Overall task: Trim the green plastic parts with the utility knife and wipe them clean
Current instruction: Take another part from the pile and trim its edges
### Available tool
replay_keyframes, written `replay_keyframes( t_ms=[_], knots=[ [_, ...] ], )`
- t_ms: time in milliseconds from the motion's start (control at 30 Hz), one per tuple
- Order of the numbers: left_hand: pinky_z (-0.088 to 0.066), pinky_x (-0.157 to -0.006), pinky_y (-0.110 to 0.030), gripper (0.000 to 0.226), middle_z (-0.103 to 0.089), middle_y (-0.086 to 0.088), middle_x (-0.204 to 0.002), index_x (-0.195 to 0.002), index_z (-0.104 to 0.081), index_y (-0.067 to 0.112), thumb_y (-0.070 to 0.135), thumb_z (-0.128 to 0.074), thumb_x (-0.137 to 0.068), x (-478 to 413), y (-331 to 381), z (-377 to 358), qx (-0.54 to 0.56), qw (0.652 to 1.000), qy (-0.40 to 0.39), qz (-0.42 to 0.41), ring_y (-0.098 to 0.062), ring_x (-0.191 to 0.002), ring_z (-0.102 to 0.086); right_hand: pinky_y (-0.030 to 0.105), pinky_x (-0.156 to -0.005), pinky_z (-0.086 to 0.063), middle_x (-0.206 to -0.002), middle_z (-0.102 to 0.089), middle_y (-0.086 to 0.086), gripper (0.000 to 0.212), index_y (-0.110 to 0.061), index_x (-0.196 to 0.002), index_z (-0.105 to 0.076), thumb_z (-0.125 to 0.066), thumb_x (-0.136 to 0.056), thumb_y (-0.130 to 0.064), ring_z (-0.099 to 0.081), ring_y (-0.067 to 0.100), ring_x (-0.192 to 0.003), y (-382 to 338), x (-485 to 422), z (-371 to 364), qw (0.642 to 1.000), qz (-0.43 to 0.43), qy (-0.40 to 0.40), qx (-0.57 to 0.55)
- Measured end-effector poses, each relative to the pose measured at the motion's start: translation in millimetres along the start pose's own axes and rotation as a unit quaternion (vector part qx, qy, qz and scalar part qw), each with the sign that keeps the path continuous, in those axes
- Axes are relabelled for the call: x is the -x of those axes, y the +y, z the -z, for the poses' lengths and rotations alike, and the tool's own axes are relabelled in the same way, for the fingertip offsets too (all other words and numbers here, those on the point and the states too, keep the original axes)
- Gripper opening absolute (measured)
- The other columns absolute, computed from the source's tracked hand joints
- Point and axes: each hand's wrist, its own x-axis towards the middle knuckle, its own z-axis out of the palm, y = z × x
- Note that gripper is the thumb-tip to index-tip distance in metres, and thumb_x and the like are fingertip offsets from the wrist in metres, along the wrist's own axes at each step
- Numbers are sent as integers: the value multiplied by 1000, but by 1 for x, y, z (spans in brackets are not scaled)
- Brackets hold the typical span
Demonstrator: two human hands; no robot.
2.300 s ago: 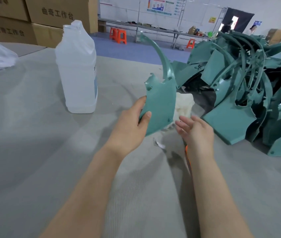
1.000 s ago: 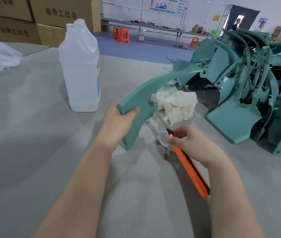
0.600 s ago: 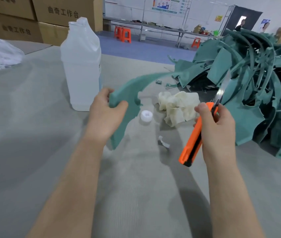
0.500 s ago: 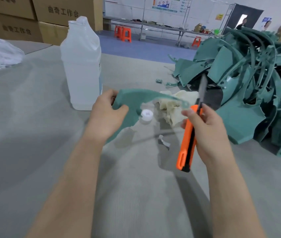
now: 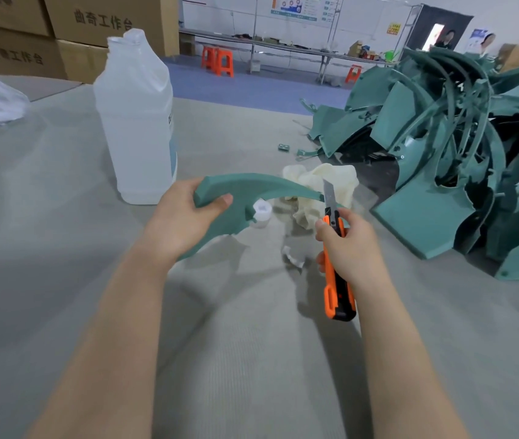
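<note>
Table [image 5: 61, 280]: grey, finely ribbed matte covering.
Bottle [image 5: 136, 122]: translucent white plastic, squared body, sloped shoulders, open neck; upright, just beyond the left hand.
Left hand [image 5: 182, 220]: back toward the camera, thumb flat on the near face and fingers curled over the far edge, gripping the broad end of the green part.
Green part [image 5: 251, 188]: smooth teal plastic, held above the table; wide notched base narrowing into a long curved arm that sweeps right to the blade.
Cap [image 5: 262, 210]: small, white, round, on the table, partly behind the part.
Cloth [image 5: 315, 185]: cream, crumpled, lying behind the part's arm.
Utility knife [image 5: 338, 289]: orange and black handle, segmented steel blade extended upward, edge meeting the part's thin tip.
Right hand [image 5: 350, 245]: fist wrapped round the handle, thumb raised near the blade's base.
Pile of green parts [image 5: 441, 137]: tangled teal panels and curved ribs, far right.
</note>
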Motion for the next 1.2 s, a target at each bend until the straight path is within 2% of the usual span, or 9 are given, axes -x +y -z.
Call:
replay_keyframes(
  t_ms=[100, 267, 400, 533, 667, 767, 900, 1100, 1200],
  knots=[
    [-52, -72, -34, 16, -72, 15, -83, -80, -67, 39, 26, -63, -90, -1, -1, 0, 1, 1000, -7, 2, -12, -82, -68, 57, -75, -55, -95, -64, 16, 18, -35, -84, -51, -56, -96, -22, -59, 21, -56, -1, 1, -2, 1000, 9, -3, 7],
    [-50, -69, -32, 14, -70, 16, -79, -79, -65, 38, 28, -64, -89, -2, -3, 1, -9, 1000, -15, -2, -12, -79, -67, 57, -75, -55, -93, -64, 19, 16, -32, -82, -55, -57, -96, -24, -59, 25, -60, -2, 3, -4, 1000, 23, -19, 2],
    [-51, -71, -30, 13, -70, 15, -79, -81, -65, 36, 27, -63, -90, -2, -4, 3, 1, 1000, -20, -5, -11, -79, -67, 37, -56, -53, -86, -63, 10, 7, -23, -101, -61, -55, -97, -24, -56, 14, -47, -1, 3, -3, 999, 13, -36, -18],
    [-44, -57, -9, 18, -67, 22, -66, -75, -64, 34, 25, -64, -90, -1, -1, 1, -15, 999, -44, -21, 5, -62, -60, 26, -46, -46, -81, -64, 6, 11, -23, -97, -63, -54, -97, -16, -52, 12, -43, -7, 9, -9, 994, 4, -74, -81],
    [-50, -73, -27, 13, -71, 8, -81, -78, -64, 31, 26, -64, -90, -1, -2, 1, -14, 999, -30, -19, -13, -78, -65, 26, -47, -46, -87, -65, 14, 11, -24, -95, -62, -54, -97, -17, -53, 14, -45, -16, 18, -20, 992, 46, -99, -71],
    [-47, -64, -18, 16, -69, 18, -71, -75, -63, 32, 25, -64, -90, -1, -2, 1, -14, 999, -34, -24, -1, -68, -63, 24, -45, -45, -91, -66, 14, 20, -37, -90, -60, -56, -96, -19, -52, 13, -43, -24, 25, -25, 987, 58, -123, -91],
    [-44, -55, -8, 18, -66, 24, -64, -75, -61, 33, 24, -64, -90, -2, -1, 0, -15, 999, -36, -26, 8, -59, -59, 25, -44, -46, -92, -63, 19, 25, -39, -90, -59, -55, -97, -15, -52, 13, -43, -30, 30, -29, 982, 74, -142, -101],
    [-44, -58, -10, 17, -65, 20, -67, -75, -61, 33, 24, -64, -89, -1, 0, 0, -22, 999, -32, -31, 7, -60, -58, 24, -43, -48, -94, -63, 21, 27, -40, -87, -57, -55, -97, -16, -53, 11, -43, -33, 33, -27, 981, 75, -146, -99],
    [-46, -65, -18, 18, -66, 19, -68, -74, -61, 33, 24, -64, -89, -1, 0, 1, -29, 999, -29, -29, 1, -66, -60, 26, -42, -47, -96, -64, 20, 27, -38, -87, -57, -55, -97, -14, -51, 12, -43, -35, 34, -26, 978, 64, -159, -117]
  ],
)
